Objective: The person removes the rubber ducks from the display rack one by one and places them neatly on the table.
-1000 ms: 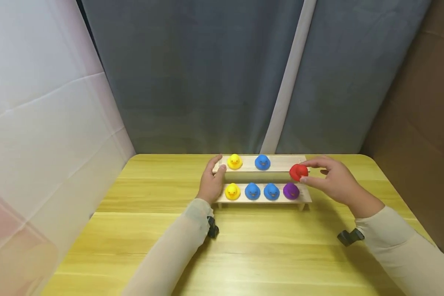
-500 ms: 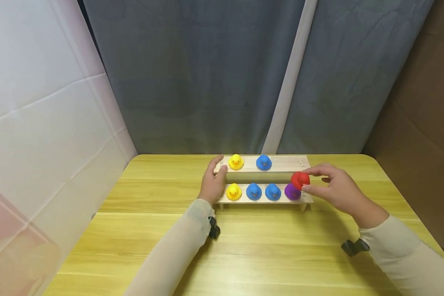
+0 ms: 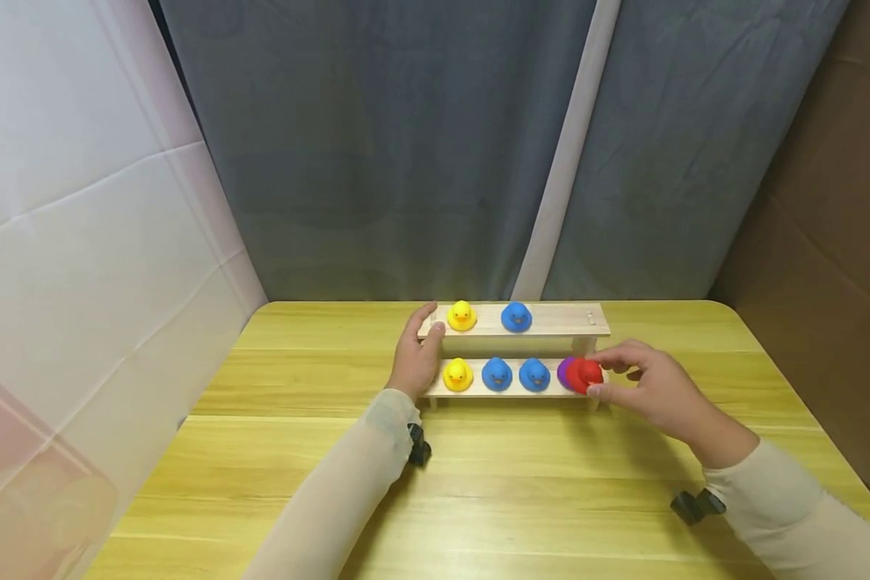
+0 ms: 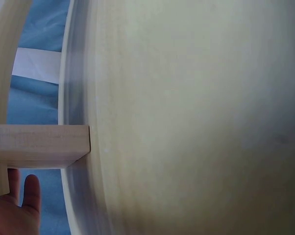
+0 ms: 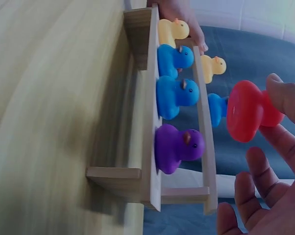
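Note:
My right hand pinches a red rubber duck between thumb and fingertips. In the right wrist view the red duck's flat underside faces the camera, apart from the shelves. A purple duck sits on the lower step, partly covered by the red one in the head view. My left hand holds the left end of the two-step wooden rack, thumb in front and fingers behind. To the purple duck's left on the lower step stand two blue ducks and a yellow duck.
On the upper step are another yellow duck and a blue duck. The rack stands near the back of a wooden table. Behind it hangs a grey curtain; a white sheet rises at the left.
My right hand has lowered the red duck from beside the upper step to in front of the purple duck. My left hand has stayed at the rack's left end.

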A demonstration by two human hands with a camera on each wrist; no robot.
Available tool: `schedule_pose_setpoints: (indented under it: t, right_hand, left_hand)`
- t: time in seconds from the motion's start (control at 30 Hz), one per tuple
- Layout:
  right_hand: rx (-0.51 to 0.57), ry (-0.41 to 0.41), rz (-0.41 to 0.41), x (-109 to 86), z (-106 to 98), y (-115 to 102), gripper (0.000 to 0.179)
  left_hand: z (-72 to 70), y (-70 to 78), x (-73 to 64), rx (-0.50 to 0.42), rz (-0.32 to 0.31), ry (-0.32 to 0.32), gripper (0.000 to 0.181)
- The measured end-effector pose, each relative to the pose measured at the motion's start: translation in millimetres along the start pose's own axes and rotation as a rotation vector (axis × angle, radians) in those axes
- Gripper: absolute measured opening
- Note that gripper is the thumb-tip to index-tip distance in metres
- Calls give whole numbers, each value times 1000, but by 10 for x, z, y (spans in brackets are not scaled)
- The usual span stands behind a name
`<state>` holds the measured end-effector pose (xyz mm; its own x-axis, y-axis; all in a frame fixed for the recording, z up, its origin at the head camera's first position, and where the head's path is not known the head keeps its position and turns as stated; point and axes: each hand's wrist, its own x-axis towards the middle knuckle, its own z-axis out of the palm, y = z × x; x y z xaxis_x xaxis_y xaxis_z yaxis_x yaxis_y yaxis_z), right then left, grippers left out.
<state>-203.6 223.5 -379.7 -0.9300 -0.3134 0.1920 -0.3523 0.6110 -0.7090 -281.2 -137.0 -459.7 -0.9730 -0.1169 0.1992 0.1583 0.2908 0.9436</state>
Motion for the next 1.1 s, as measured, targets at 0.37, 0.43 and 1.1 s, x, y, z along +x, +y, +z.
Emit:
schedule_pose_setpoints:
  t: [0.37,0.43,1.1]
  right_hand:
    - [53,9,38,-74,112,108,33]
    - [66,15,37,-88,124,122,33]
    - [161,-66,138,-173,251,247,37]
  left_hand:
    - [-8,7,-3,3,-1,-5,50]
    - [-8,13,-4,1,2,-4,50]
    - [-11,30,-9,1,9,-4,50]
